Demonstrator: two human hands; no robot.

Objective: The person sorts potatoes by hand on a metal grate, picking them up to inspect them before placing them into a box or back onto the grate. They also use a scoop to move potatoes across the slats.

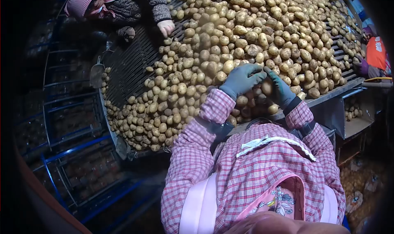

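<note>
Grey-gloved left hand (242,80) and right hand (279,88) are closed together around one potato (267,86), at the near edge of the potato heap (246,33) on the dark belt (131,66). A co-worker's hand (166,27) touches potatoes at the far left.

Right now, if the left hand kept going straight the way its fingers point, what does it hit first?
The left hand lies over the potato pile with fingers aimed toward the right hand, which seems to hold a potato. Going straight on, it would probably meet that potato first, though depth is hard to judge.
</note>
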